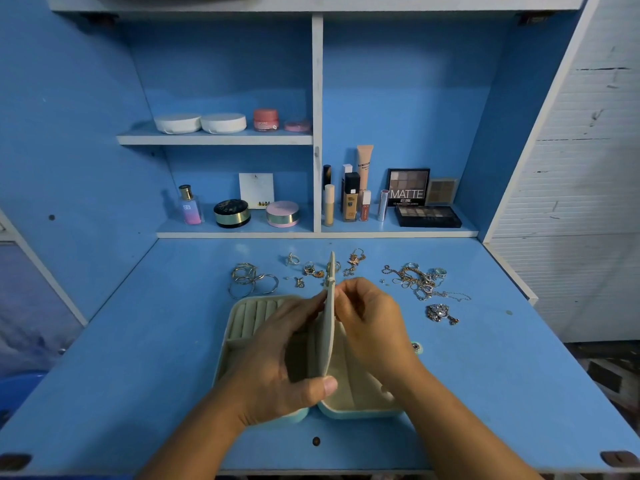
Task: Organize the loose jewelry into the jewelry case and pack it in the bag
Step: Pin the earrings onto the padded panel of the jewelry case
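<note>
Nearest me, the left hand (277, 372) holds the cream fabric-lined divider flap (328, 327) upright along the hinge of the open pale-teal jewelry case (363, 415), with the thumb pressed on its lower near edge and the fingers curled behind it. The right hand (374, 323) pinches the flap's upper edge just below the little snap tab, fingertips narrow and closed on the fabric. The case lies flat on the blue laminate desk (138, 358), its cream ring-roll cushion (249, 318) exposed on the left half. I judge the step to be swinging this flap aside to reach a compartment, so I'd ease it over slowly, steady the base against skidding, and lay it flat before letting go. Beyond, all apart from the case, lie the silver wire bangles (251, 280), small mixed rings (311, 268), gold dangling earrings (355, 259), the tangled heap of gold and silver chains (415, 280) and a silver jewelled cluster (440, 313). I'd lift the chains one at a time. No bag is in view. Farthest back, a dark eyeshadow palette (428, 216) sits among the shelf cosmetics.
</note>
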